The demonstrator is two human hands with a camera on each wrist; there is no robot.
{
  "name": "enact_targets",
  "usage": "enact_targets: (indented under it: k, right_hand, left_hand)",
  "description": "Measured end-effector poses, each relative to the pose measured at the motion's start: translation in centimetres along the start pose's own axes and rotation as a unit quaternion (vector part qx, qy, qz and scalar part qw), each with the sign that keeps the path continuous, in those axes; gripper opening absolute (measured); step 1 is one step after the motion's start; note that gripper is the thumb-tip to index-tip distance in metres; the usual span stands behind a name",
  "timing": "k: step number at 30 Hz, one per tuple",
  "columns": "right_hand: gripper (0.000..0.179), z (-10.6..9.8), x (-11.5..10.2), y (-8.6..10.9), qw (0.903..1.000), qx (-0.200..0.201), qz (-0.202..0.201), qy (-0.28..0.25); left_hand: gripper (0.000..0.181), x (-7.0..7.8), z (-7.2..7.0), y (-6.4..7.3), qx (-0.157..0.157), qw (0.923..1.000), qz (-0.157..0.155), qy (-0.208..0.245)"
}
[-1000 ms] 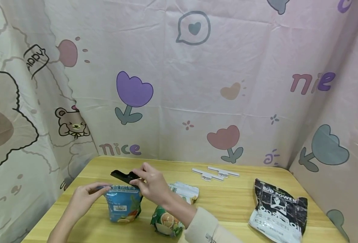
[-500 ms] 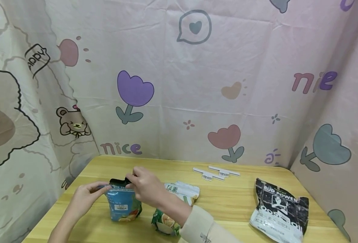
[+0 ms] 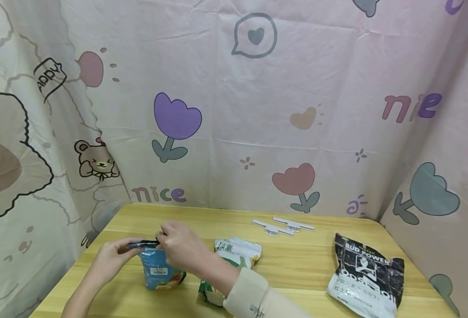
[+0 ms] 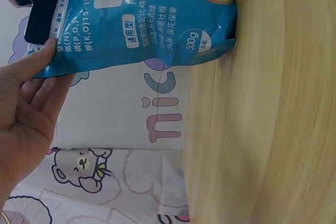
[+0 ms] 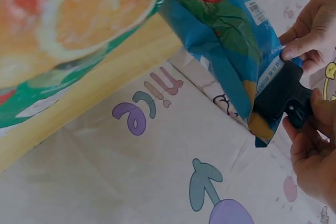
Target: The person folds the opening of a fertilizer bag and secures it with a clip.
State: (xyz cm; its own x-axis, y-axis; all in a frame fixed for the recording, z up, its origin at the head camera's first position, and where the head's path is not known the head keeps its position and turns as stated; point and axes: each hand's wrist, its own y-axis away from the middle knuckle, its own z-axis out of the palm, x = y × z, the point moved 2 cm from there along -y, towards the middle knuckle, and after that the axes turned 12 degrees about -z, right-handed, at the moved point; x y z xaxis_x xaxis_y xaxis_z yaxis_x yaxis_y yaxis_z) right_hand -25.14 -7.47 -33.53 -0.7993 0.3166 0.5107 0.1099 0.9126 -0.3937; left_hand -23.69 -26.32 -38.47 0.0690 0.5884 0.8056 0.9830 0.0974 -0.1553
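Note:
A blue fertilizer bag [image 3: 154, 269] with fruit pictures stands upright on the table's left side. My left hand [image 3: 108, 260] pinches its top left corner between thumb and fingers. A black clip [image 5: 281, 90] sits over the bag's top edge, in the right wrist view. My right hand [image 3: 184, 247] pinches the clip's handle and hides most of it in the head view. The left wrist view shows the clip's dark end close to my left thumb.
A green-and-white bag [image 3: 238, 254] lies beside the blue one, partly behind my right forearm. Two white clips [image 3: 273, 228] [image 3: 293, 224] lie at the back of the wooden table [image 3: 297, 265]. A black-and-white bag [image 3: 365, 274] is at the right. Printed curtains surround the table.
My right hand has brought the black clip down and left, from above the blue bag onto its top edge. My left hand has stayed at the bag's corner.

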Motion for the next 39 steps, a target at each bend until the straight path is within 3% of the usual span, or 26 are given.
enact_targets:
  k: [9, 12, 16, 20, 23, 26, 29, 32, 34, 36, 39]
  right_hand:
    - [0.022, -0.1, -0.2, -0.2, 0.9997, -0.012, 0.015, -0.016]
    - [0.026, -0.2, 0.1, 0.3, 0.9979, -0.008, 0.027, -0.058]
    - [0.045, -0.3, 0.8, 1.7, 0.9858, -0.035, 0.069, -0.149]
    - [0.049, 0.3, 1.6, 3.8, 0.9625, -0.077, 0.132, -0.225]
    - [0.035, 0.9, 2.2, 5.2, 0.9354, -0.082, 0.179, -0.294]
    - [0.021, 1.4, 2.5, 6.0, 0.9120, -0.064, 0.204, -0.350]
    - [0.013, 1.8, 2.3, 6.5, 0.8990, -0.037, 0.219, -0.378]
    - [0.011, 2.0, 2.0, 6.8, 0.8894, -0.005, 0.237, -0.391]
    - [0.010, 2.2, 1.7, 6.9, 0.8783, 0.017, 0.257, -0.403]
    - [0.008, 2.2, 1.3, 7.0, 0.8585, 0.041, 0.283, -0.425]
    - [0.005, 2.3, 0.8, 7.0, 0.8192, 0.076, 0.323, -0.467]
  left_hand:
    - [0.025, 0.0, -0.1, 0.1, -0.015, 0.9998, 0.002, 0.016]
    - [0.026, 0.1, 0.0, 0.1, -0.012, 0.9997, -0.003, 0.020]
    - [0.030, 0.0, 0.3, 0.1, -0.001, 0.9995, 0.007, 0.031]
    - [0.034, -0.5, 0.8, 0.1, 0.001, 0.9987, 0.017, 0.047]
    - [0.039, -0.9, 1.3, 0.2, -0.023, 0.9973, -0.003, 0.070]
    - [0.049, -1.3, 1.8, 0.4, -0.060, 0.9938, -0.053, 0.077]
    - [0.064, -1.7, 2.2, 0.4, -0.101, 0.9873, -0.114, 0.046]
    - [0.076, -2.1, 2.6, 0.5, -0.133, 0.9809, -0.141, 0.018]
    - [0.078, -2.3, 2.9, 0.5, -0.151, 0.9786, -0.137, 0.028]
    - [0.084, -2.6, 3.2, 0.6, -0.174, 0.9752, -0.127, 0.051]
    - [0.094, -2.9, 3.6, 0.6, -0.206, 0.9673, -0.124, 0.082]
